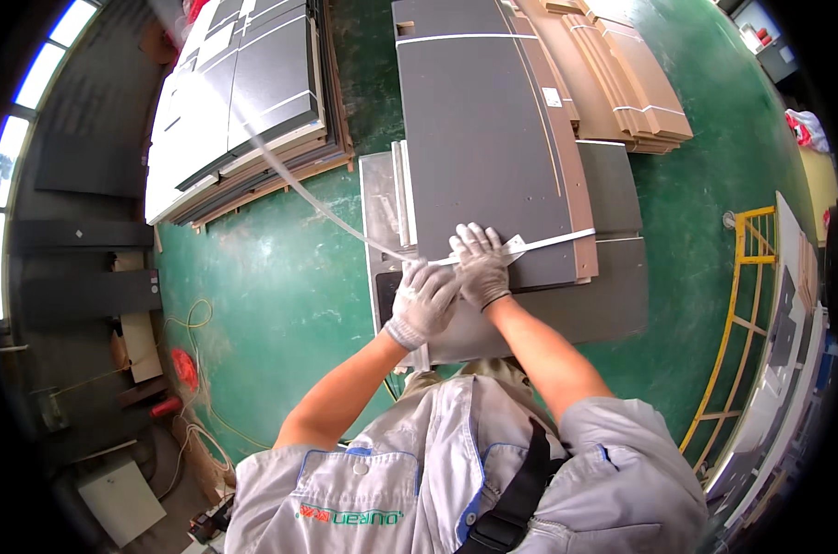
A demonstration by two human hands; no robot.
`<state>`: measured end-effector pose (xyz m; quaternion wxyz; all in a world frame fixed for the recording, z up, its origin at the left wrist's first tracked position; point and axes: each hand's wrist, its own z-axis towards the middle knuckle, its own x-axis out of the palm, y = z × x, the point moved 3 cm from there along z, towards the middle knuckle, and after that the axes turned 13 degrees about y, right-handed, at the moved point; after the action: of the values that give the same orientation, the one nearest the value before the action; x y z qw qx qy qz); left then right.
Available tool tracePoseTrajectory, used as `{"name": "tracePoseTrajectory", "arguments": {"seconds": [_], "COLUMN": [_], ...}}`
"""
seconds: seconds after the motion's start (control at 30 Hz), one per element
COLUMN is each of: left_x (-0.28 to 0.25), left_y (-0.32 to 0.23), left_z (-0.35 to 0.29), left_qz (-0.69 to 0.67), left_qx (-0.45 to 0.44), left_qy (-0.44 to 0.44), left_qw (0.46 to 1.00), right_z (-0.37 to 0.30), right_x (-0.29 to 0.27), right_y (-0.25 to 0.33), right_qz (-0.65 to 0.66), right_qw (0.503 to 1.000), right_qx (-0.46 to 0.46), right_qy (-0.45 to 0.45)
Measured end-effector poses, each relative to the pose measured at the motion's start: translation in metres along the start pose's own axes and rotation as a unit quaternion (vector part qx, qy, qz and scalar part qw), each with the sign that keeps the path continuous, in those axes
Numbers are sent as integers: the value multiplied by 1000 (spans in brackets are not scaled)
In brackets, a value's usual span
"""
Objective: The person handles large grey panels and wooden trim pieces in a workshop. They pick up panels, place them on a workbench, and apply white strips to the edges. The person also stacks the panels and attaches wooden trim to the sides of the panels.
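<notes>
A stack of dark grey panels (pixel 483 129) with a brown edge lies in front of me. Around its near end runs a white packing strap (pixel 557 240), its long loose tail rising to the upper left. Both hands wear whitish knit gloves. At the stack's near left corner, my left hand (pixel 423 300) is closed on the strap. Beside it, my right hand (pixel 480 266) lies with fingers stretched out over the strap and the panel's top. A small white piece (pixel 514 246) sits at the strap next to my right fingers. What lies under the palms is hidden.
Beneath the panels is a grey metal-looking surface (pixel 613 277). A strapped panel stack (pixel 262 83) stands at the far left, flat brown cartons (pixel 622 74) at the far right. A yellow frame (pixel 740 314) stands right. Cables and a red coil (pixel 185 369) lie on the green floor left.
</notes>
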<state>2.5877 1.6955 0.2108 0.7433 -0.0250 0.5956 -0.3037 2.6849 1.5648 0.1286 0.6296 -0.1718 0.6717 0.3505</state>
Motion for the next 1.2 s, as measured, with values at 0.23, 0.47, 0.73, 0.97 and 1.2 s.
{"name": "tracePoseTrajectory", "arguments": {"seconds": [0.23, 0.47, 0.73, 0.97, 1.2], "left_x": [-22, -175, -154, -21, 48], "left_y": [156, 296, 213, 200, 164], "left_z": [-119, -413, -241, -143, -86], "left_qz": [192, 245, -507, -465, -306], "left_qx": [-300, -595, -527, -507, -469], "left_qy": [265, 199, -312, -275, -173], "left_qw": [896, 739, 607, 672, 810], "right_z": [2, 7, 4, 4, 3], "right_x": [-5, 3, -2, -5, -7], "right_y": [6, 15, 13, 14, 13], "right_qz": [-3, -36, -45, -36, -17], "right_qw": [999, 998, 997, 998, 998], "right_qx": [42, 46, 59, 52, 54], "right_qy": [-6, -22, -12, -6, -2]}}
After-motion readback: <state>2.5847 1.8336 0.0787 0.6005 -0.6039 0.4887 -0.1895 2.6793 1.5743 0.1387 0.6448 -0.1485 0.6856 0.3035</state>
